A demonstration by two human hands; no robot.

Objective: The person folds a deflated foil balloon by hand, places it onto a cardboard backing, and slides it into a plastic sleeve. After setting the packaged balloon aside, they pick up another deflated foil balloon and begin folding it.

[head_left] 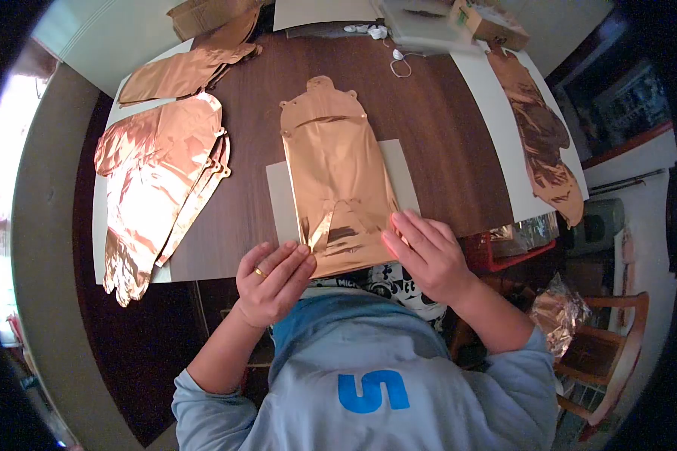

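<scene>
A flat copper-coloured foil piece [337,161] lies lengthwise on the brown table, its rounded, tabbed end pointing away from me. Part of a pale sheet [280,197] shows beneath it on both sides. My left hand [277,279] wears a gold ring and pinches the foil's near left corner. At the near right edge, my right hand [429,252] holds the same foil between thumb and fingers. The foil's near end reaches the table's front edge and looks creased.
Stacked foil pieces [154,158] lie at the left, with more foil [180,74] behind them. Another foil strip [538,128] lies on white board at the right. A red basket [504,259] and a wooden chair [617,361] stand at the lower right. A white cable [400,64] lies at the back.
</scene>
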